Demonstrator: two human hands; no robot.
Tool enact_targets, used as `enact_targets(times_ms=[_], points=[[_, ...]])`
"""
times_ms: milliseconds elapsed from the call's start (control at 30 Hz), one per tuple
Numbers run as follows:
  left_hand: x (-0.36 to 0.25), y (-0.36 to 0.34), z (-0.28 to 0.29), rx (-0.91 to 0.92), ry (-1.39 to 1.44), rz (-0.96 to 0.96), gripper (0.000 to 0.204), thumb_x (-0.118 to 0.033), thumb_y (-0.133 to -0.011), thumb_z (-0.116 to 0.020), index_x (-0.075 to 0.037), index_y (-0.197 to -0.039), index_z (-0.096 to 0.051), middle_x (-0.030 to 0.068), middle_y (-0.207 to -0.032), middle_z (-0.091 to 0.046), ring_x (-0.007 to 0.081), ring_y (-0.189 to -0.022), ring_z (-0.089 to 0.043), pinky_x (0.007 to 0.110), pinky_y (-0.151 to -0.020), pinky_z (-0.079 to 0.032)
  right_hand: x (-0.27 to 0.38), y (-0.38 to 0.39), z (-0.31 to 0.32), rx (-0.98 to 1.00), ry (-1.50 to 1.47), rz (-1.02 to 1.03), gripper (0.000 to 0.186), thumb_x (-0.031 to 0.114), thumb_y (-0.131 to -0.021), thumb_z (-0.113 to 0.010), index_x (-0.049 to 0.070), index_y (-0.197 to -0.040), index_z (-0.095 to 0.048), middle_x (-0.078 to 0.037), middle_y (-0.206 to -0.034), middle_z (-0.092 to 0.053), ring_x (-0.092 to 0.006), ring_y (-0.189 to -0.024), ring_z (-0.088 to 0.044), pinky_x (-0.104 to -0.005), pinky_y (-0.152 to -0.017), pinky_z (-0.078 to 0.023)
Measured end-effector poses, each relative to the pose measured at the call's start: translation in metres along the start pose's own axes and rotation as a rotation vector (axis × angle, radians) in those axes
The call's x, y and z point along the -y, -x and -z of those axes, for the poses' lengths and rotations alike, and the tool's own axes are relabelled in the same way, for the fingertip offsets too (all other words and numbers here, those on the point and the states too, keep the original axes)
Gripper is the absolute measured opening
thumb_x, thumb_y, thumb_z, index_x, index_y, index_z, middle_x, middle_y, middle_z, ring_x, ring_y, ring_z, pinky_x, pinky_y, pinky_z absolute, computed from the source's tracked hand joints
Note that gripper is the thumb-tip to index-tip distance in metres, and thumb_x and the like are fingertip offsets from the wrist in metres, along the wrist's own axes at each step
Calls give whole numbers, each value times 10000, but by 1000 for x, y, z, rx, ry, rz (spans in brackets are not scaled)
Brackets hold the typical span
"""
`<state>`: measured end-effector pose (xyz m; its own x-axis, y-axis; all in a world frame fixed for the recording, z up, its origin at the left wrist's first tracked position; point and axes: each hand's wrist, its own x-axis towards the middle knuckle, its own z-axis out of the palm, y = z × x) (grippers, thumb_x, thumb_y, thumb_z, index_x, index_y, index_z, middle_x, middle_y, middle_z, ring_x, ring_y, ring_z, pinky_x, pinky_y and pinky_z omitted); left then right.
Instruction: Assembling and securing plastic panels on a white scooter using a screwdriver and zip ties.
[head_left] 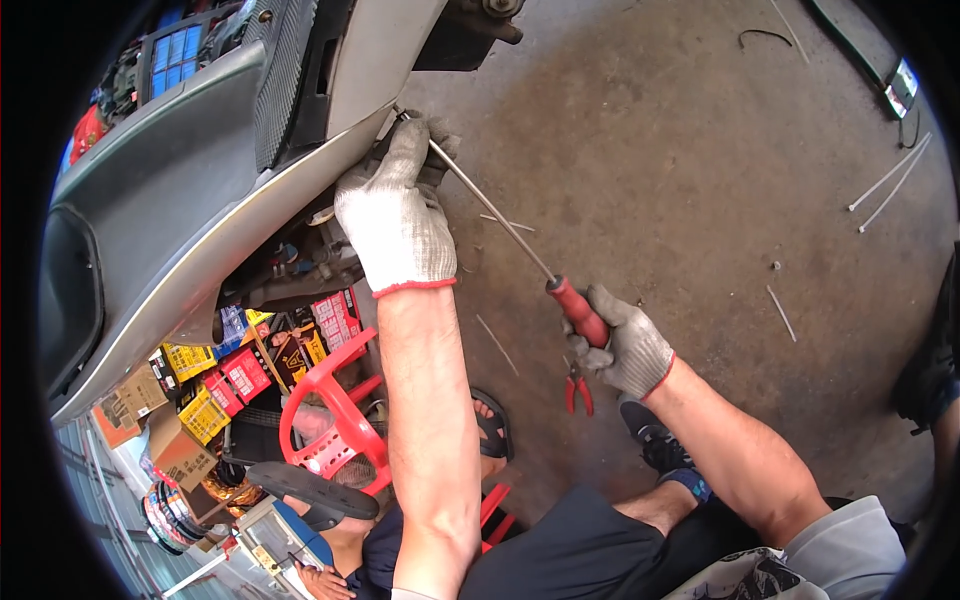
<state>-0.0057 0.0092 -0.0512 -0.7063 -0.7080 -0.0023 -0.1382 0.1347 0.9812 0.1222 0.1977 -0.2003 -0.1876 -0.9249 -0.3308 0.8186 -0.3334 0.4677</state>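
right of center, gloved right hand (634,350) grips red-handled screwdriver (568,300); upper center, gloved left hand (402,220) at gray panel (190,165) edge, fingers partly hidden, can't tell grip.

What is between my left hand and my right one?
The head view shows a screwdriver running from the right hand to the left hand, above a white strip on the floor.

The camera, left of a side-by-side fisheye pair on the person's head, looks steeply down along the forearms (432,400), fairly near the gloved left hand (400,210) and right hand (636,350), with the concrete floor (660,180) farther below; its wide field curves toward a round, dark edge.
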Motion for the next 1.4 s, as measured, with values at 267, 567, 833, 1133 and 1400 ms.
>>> enact_targets(times_ms=[267,567,833,1133,1400], points=[[0,-3,1,5,70,17,311,73,-890,-701,58,-1184,-602,139,-1013,-675,242,-853,-714,388,-729,-644,-3,7,3,183,-313,-82,415,308,-1030,-624,-20,-1264,-524,-157,-1077,-591,-218,-805,-598,-262,-613,-513],[3,-2,0,1,56,-8,297,38,-923,-687,64,-1211,-621,168,-1041,-706,250,-894,-720,380,-801,-611,4,21,-10,-32,-275,57,450,286,-1012,-654,-5,-1322,-507,-142,-1057,-576,-139,-722,-539,-211,-507,-460],[4,15,-9,10,38,46,299,-102,-1003,-652,43,-1258,-591,170,-1093,-707,248,-896,-721,396,-799,-620,16,24,1,-197,-342,58,410,365,-1071,-549,-1,-1256,-530,-100,-984,-556,-96,-633,-462,-193,-443,-368],[23,21,-5,190,299,247,324,-312,-1087,-526,-3,-1122,-615,83,-830,-668,205,-663,-669,365,-620,-585,12,34,-20,-250,-149,133,542,405,-1024,-628,26,-1393,-508,-110,-1026,-579,-53,-626,-467,-166,-436,-367],[19,19,-6,176,223,247,324,-314,-1077,-549,-3,-1129,-621,122,-901,-702,229,-718,-708,381,-646,-602,29,40,-16,-26,-155,-16,533,379,-985,-691,30,-1352,-527,-90,-977,-579,-54,-632,-449,-190,-493,-397]])
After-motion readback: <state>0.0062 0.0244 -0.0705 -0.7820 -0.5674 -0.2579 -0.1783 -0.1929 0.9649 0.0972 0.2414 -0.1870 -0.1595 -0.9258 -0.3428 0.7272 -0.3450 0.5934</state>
